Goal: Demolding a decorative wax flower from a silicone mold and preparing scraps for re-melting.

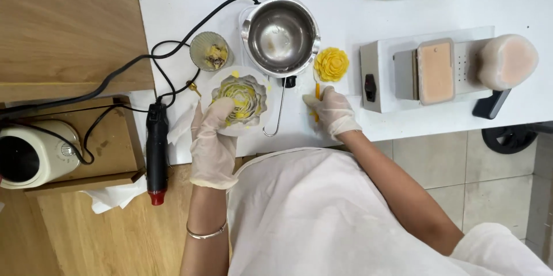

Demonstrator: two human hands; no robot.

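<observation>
Left hand is pinching into the white flower mold on the desk while the right hand grips a yellow stick beside the finished yellow flower, so looks like demolding, which probably wants gentle peeling.

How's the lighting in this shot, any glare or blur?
Head view: bright, even light, with the white table nearly washed out; glare spots inside the steel pot; only soft shadows under the left hand and right hand; focus fairly sharp overall, edges slightly bowed.
</observation>
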